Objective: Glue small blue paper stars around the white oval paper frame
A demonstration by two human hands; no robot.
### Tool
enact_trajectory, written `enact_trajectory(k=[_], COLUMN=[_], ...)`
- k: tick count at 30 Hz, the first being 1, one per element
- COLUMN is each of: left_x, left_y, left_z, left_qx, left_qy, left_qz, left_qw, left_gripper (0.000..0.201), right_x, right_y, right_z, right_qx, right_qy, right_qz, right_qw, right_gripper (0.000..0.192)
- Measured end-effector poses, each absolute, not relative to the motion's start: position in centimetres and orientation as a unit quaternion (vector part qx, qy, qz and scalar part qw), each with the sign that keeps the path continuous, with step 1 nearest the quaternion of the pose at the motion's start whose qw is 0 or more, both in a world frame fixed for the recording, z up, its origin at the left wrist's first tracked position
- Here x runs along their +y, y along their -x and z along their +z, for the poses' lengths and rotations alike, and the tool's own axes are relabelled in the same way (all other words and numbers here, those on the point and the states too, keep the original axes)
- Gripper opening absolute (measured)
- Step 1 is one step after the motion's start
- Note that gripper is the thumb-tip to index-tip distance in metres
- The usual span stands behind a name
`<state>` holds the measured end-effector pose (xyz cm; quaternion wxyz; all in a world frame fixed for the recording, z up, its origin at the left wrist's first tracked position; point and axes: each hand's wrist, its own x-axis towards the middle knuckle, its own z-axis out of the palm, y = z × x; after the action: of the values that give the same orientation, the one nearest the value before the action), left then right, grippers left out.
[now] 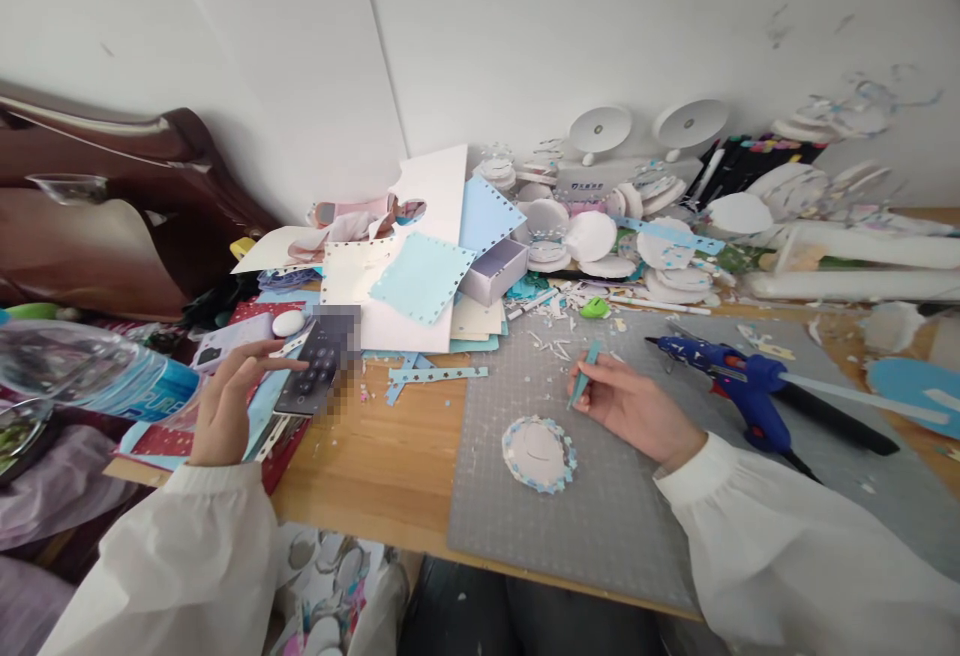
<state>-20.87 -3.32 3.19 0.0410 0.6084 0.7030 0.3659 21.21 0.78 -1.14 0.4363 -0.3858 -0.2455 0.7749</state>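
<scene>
- On the gray mat (pixel 600 496), the right hand (pixel 637 406) is pinching a thin teal paper strip (pixel 583 373); it looks light, bendy and easy to tear.
- Fingers of the left hand (pixel 225 406) are spreading apart, touching a phone (pixel 319 361).
- Just beside the strip, a round paper disc (pixel 538 452) is lying flat.

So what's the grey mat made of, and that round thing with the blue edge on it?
The grey mat looks like matte rubbery plastic: flat, dull, printed with a faint grid. The round piece looks like white foam or thick card, edged with pale blue paper trim; its thickness is hard to judge. The right hand beside it holds a thin teal tool, probably plastic.
</scene>
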Motion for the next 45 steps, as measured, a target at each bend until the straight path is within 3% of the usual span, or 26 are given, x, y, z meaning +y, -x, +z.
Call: enact_trajectory(k=[4, 32, 41, 45], left_x=[-4.5, -3.2, -3.6, -3.5], left_y=[21.1, 19.2, 19.6, 19.9], left_z=[3.2, 3.2, 3.2, 3.0], left_qx=[0.688, 0.649, 0.635, 0.662], left_qy=[-0.581, -0.652, -0.684, -0.641], left_qz=[0.421, 0.361, 0.334, 0.387], left_qw=[0.11, 0.154, 0.131, 0.012], left_gripper=[0.038, 0.037, 0.033, 0.022], right_x=[0.8, 0.8, 0.8, 0.7], right_y=[-21.2, -21.3, -21.2, -21.2], right_z=[-1.1, -1.1, -1.0, -0.8], right_qx=[-0.243, -0.252, -0.252, -0.258], right_qy=[0.385, 0.391, 0.388, 0.388], right_qz=[0.776, 0.771, 0.774, 0.773], right_qw=[0.437, 0.435, 0.433, 0.431], right_gripper=[0.015, 0.015, 0.016, 0.016])
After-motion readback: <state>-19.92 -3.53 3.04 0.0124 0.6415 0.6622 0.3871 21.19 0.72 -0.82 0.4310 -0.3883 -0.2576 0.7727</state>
